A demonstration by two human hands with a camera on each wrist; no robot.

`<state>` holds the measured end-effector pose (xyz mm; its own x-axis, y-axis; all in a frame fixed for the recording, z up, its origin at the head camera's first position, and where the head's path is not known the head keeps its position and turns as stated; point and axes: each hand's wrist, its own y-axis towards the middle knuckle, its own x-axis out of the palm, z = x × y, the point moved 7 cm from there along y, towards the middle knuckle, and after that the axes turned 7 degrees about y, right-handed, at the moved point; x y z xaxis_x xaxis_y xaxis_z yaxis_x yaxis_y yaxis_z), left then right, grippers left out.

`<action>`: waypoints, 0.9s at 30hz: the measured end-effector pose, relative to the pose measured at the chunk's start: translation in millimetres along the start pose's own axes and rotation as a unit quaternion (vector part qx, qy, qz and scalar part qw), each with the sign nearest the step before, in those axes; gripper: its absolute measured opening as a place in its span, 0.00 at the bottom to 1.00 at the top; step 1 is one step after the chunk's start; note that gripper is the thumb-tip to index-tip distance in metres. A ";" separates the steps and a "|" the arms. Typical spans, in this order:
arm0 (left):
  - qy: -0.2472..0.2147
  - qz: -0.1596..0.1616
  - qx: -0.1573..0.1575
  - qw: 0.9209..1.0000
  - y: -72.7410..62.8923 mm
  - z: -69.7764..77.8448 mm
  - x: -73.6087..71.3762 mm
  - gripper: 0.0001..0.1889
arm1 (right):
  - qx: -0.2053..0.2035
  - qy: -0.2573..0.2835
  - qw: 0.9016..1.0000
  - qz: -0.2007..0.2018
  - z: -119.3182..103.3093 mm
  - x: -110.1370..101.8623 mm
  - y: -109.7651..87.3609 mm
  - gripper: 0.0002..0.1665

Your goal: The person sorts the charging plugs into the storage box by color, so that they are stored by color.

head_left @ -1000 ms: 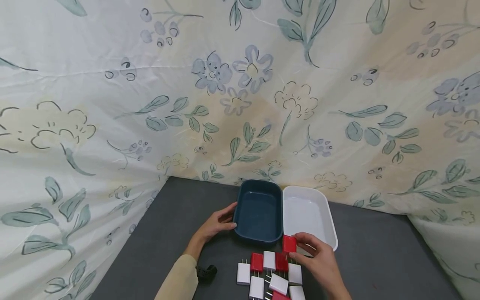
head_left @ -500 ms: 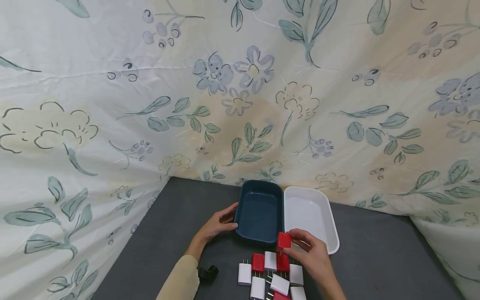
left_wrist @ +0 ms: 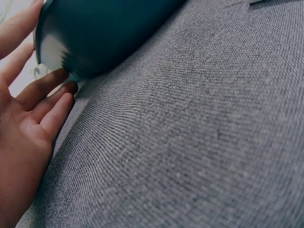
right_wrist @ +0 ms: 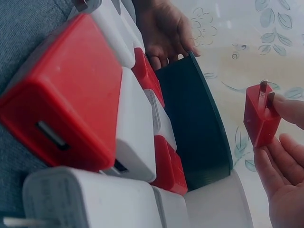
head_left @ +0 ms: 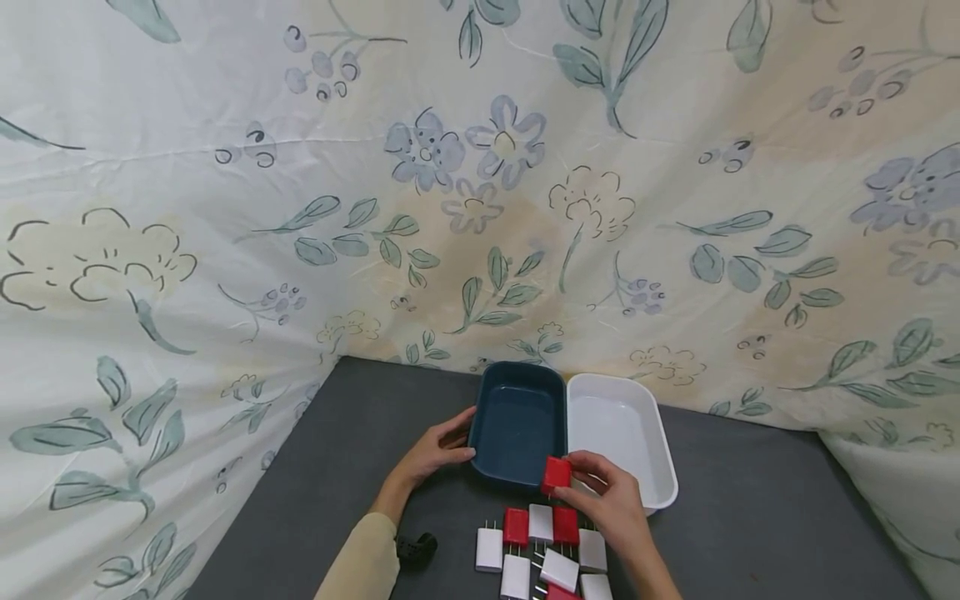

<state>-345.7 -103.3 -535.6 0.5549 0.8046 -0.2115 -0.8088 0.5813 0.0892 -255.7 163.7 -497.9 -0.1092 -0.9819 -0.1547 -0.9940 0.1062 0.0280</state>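
Observation:
My right hand (head_left: pixel 611 498) pinches a red USB wall charger (head_left: pixel 556 475) between thumb and fingertips. In the head view the charger overlaps the near right corner of the dark blue tray (head_left: pixel 517 425). The right wrist view shows the same red charger (right_wrist: pixel 261 116) raised, its two metal prongs upward by the thumb. My left hand (head_left: pixel 433 450) rests its fingers against the left side of the blue tray, fingers relaxed; the left wrist view shows these fingers (left_wrist: pixel 45 88) at the tray's wall (left_wrist: pixel 99 38).
Several white chargers (head_left: pixel 516 577) and red chargers (head_left: pixel 516 527) lie grouped in front of the trays. A white tray (head_left: pixel 618 425) stands right beside the blue one. A black band-like object (head_left: pixel 417 547) is near the left forearm. Floral fabric (head_left: pixel 480 208) hangs behind the grey tabletop (head_left: pixel 742 500).
My right hand has moved left and slightly away from me with the red charger, from the white tray's near corner to the blue tray's near right corner. The left hand stays put.

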 end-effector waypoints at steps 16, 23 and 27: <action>0.008 -0.005 0.006 1.000 -2.7 1.5 0.2 0.39 | -0.032 -0.007 0.999 -0.008 -7.2 15.0 13.1 0.32; 0.016 -0.007 0.011 1.000 -4.3 5.0 0.0 0.39 | -0.024 -0.010 1.000 -0.012 -6.5 25.9 16.8 0.32; 0.019 -0.007 0.010 1.000 -3.8 4.4 0.2 0.39 | -0.020 -0.012 1.000 -0.011 -4.9 30.0 19.1 0.31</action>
<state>-341.7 -104.8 -531.7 0.5584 0.7914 -0.2488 -0.7968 0.5951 0.1046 -277.9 135.5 -497.2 -0.0884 -0.9799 -0.1787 -0.9949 0.0783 0.0629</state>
